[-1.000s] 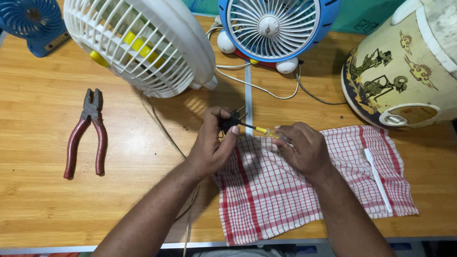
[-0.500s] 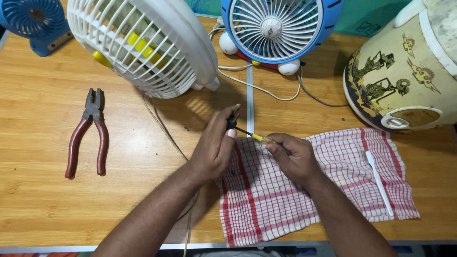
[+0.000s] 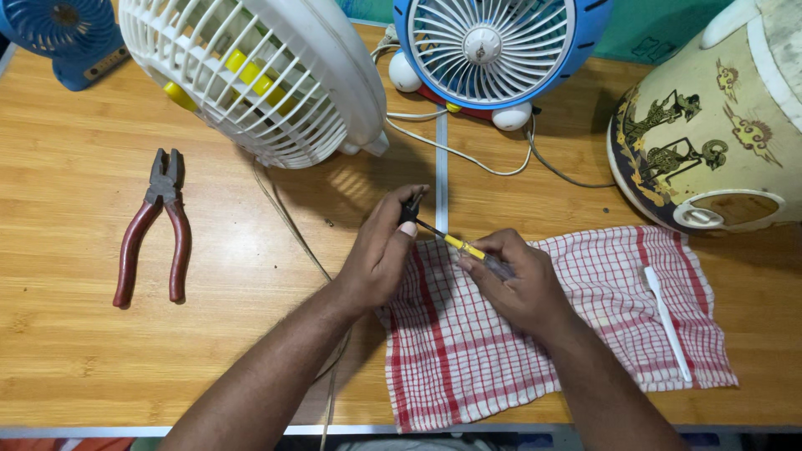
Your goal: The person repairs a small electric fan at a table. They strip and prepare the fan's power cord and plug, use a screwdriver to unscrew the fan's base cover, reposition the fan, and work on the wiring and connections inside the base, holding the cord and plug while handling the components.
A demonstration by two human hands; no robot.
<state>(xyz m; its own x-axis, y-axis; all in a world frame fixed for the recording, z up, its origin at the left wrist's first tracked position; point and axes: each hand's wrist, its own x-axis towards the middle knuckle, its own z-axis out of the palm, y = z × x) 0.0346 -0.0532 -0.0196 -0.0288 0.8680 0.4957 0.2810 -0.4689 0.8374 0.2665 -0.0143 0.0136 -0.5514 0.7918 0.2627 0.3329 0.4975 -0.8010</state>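
Observation:
My left hand [image 3: 380, 255] pinches a small black part [image 3: 408, 209] between thumb and fingers, just above the upper left corner of a red-and-white checked cloth [image 3: 601, 334]. My right hand [image 3: 518, 280] is closed around a screwdriver with a yellow shaft [image 3: 462, 245]; its tip meets the black part. Both hands hover over the wooden table [image 3: 75, 209], close in front of a white fan [image 3: 259, 71] lying tilted.
Red-handled pliers [image 3: 154, 230] lie on the left. A blue fan [image 3: 493, 46] stands at the back, its white cable [image 3: 468, 154] trailing across the table. A smaller blue fan [image 3: 58, 33] is far left, a painted cream pot [image 3: 710, 125] right. A white stick [image 3: 666, 321] rests on the cloth.
Both hands have shifted slightly left and up, keeping hold of the black part and screwdriver. My right hand has slid closer to the left one.

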